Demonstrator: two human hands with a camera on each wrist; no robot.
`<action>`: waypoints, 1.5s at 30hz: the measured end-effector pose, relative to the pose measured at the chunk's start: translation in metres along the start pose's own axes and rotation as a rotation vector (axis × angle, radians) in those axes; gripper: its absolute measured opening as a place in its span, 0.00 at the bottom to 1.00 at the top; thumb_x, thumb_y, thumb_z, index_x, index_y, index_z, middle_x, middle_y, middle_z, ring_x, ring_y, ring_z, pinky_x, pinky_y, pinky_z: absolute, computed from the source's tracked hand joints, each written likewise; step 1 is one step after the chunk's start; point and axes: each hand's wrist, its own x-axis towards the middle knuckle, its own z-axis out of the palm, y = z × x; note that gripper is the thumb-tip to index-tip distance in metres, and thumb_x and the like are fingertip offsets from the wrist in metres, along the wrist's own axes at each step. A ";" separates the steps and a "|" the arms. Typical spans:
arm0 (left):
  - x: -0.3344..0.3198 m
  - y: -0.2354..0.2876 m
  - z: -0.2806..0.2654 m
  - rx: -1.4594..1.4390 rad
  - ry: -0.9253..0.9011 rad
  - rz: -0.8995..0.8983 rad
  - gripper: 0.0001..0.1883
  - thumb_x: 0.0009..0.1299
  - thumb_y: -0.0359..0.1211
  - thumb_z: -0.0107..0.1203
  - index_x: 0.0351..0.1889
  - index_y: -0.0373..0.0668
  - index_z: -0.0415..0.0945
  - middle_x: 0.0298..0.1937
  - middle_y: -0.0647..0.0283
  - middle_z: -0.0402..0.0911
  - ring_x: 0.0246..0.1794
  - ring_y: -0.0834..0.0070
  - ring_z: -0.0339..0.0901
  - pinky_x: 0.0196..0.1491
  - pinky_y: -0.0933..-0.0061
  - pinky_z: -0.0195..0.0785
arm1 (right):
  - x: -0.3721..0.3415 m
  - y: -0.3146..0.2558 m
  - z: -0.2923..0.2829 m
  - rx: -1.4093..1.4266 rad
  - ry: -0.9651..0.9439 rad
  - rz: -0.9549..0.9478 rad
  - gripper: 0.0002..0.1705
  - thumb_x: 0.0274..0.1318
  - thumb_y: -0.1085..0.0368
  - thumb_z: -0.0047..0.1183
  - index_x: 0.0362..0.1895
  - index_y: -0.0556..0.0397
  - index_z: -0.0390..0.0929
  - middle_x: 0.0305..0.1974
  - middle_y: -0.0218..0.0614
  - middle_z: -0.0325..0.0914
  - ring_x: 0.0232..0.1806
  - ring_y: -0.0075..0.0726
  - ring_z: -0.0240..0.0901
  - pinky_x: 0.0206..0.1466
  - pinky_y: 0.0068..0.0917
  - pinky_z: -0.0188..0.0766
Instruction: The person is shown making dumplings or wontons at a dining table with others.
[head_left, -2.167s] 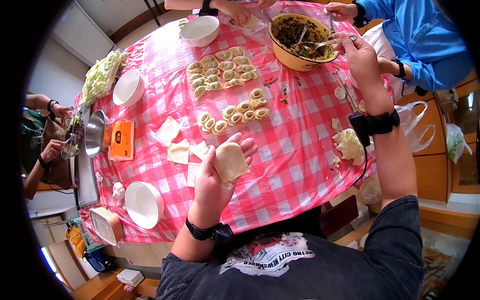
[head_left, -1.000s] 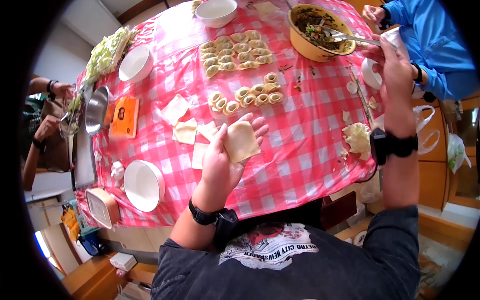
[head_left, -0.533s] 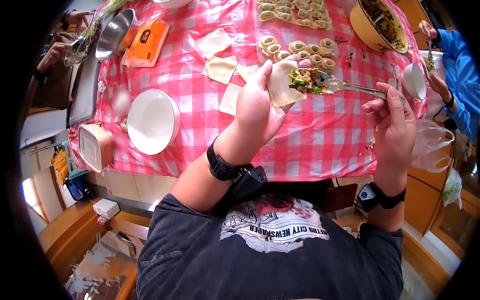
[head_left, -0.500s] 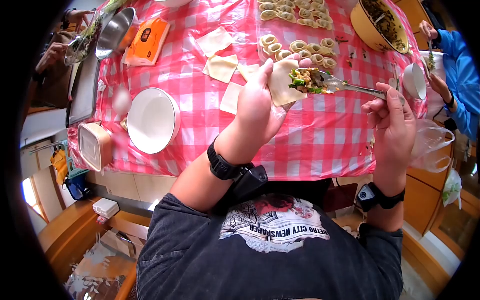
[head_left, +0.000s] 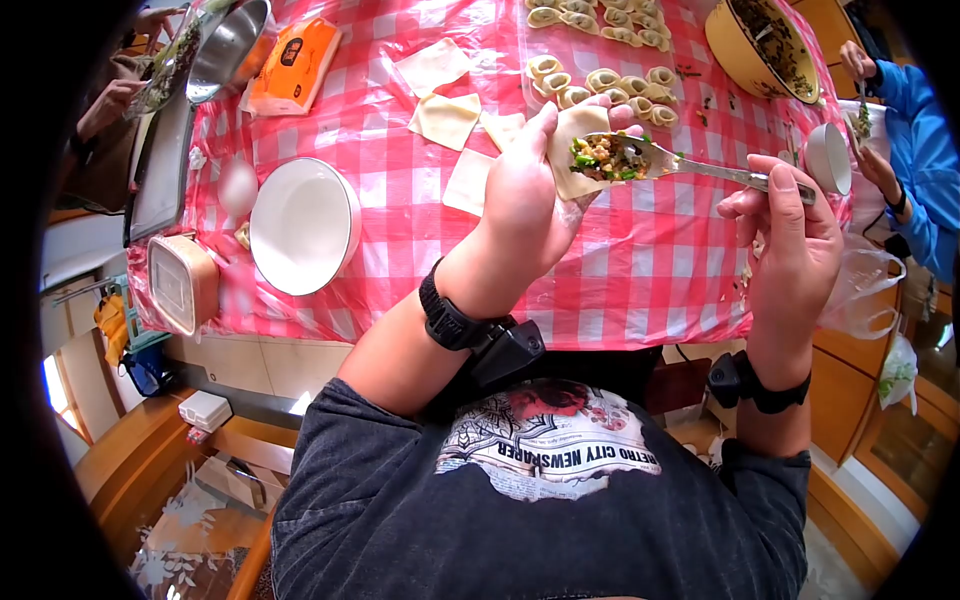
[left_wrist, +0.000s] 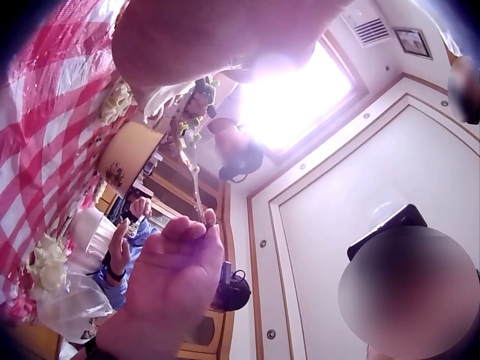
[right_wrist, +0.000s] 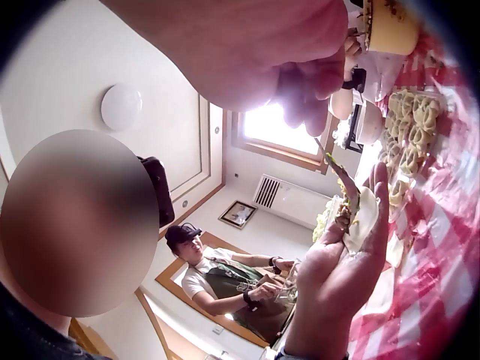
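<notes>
The left hand is turned palm up, its fingers nearly straight, and it carries a square dumpling wrapper. This wrapper lies over the palm and the fingers, with the thumb beside its edge. The right hand pinches the end of a metal spoon between the thumb and the bent fingers. The bowl of the spoon bears chopped filling and is placed over the wrapper; whether it touches the dough, one cannot tell. Just beyond the left fingertips, folded dumplings stand in rows. Loose wrappers lie on the checked table, to the left of this hand.
</notes>
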 end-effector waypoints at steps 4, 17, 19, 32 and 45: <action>0.000 0.000 -0.001 -0.027 -0.003 -0.019 0.28 0.83 0.42 0.20 0.67 0.31 0.60 0.64 0.43 0.72 0.65 0.53 0.70 0.71 0.53 0.61 | 0.001 -0.005 0.005 -0.050 -0.021 -0.072 0.14 0.71 0.61 0.50 0.45 0.59 0.82 0.26 0.30 0.81 0.28 0.19 0.76 0.28 0.14 0.61; -0.002 0.001 -0.001 0.009 0.027 -0.021 0.28 0.83 0.42 0.21 0.67 0.30 0.61 0.65 0.46 0.72 0.65 0.57 0.71 0.69 0.56 0.61 | 0.002 -0.004 0.010 -0.062 -0.009 -0.136 0.13 0.70 0.62 0.52 0.47 0.60 0.81 0.26 0.31 0.81 0.28 0.17 0.75 0.29 0.13 0.61; -0.001 0.000 -0.002 0.005 0.029 -0.008 0.28 0.83 0.42 0.21 0.68 0.31 0.60 0.65 0.46 0.72 0.65 0.57 0.70 0.70 0.56 0.60 | 0.002 -0.005 0.008 -0.085 -0.014 -0.143 0.13 0.70 0.62 0.52 0.47 0.60 0.81 0.26 0.31 0.81 0.28 0.17 0.74 0.29 0.12 0.62; -0.002 -0.001 -0.003 0.011 0.022 -0.030 0.28 0.82 0.41 0.19 0.68 0.30 0.60 0.64 0.45 0.72 0.65 0.55 0.71 0.71 0.55 0.60 | -0.002 -0.016 0.015 -0.138 -0.049 -0.212 0.12 0.69 0.65 0.53 0.46 0.62 0.81 0.27 0.32 0.81 0.30 0.19 0.77 0.34 0.15 0.70; -0.003 0.001 -0.001 0.058 0.038 -0.043 0.29 0.83 0.42 0.20 0.67 0.29 0.62 0.66 0.44 0.70 0.66 0.57 0.70 0.70 0.57 0.60 | -0.003 -0.020 0.018 -0.175 -0.032 -0.242 0.10 0.68 0.68 0.54 0.45 0.64 0.81 0.29 0.32 0.81 0.30 0.19 0.77 0.35 0.16 0.72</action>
